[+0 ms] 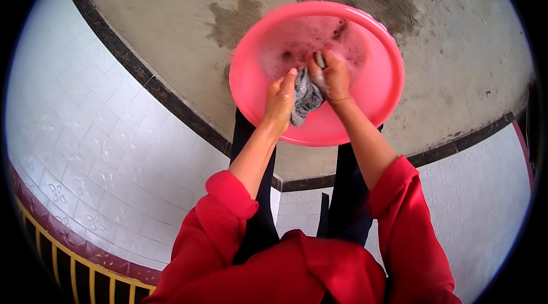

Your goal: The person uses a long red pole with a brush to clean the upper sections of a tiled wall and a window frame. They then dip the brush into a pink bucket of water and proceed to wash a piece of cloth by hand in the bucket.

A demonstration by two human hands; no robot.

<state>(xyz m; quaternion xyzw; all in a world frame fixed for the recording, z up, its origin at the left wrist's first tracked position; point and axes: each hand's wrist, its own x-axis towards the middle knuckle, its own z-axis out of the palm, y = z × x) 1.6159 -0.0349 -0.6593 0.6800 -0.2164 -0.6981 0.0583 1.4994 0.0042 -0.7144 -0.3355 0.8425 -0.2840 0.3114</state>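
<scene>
A wet grey cloth [307,100], bunched up and possibly a sock, hangs between my two hands over a pink basin [391,70]. My left hand [279,98] grips its left side, thumb pointing up along the fabric. On the other side my right hand [332,76] is closed in a fist around the upper part, and a bit of grey shows between its fingers. Suds cling to both hands. Cloudy, foamy water [274,47] with dark specks lies in the basin below; anything under the foam is hidden.
The basin stands on a concrete floor [171,30] with damp patches beyond it. Dark edging [177,113] borders white tiles [114,155] on both sides. Yellow railings [83,272] run along the lower left. My dark-trousered legs [351,201] are spread just behind the basin.
</scene>
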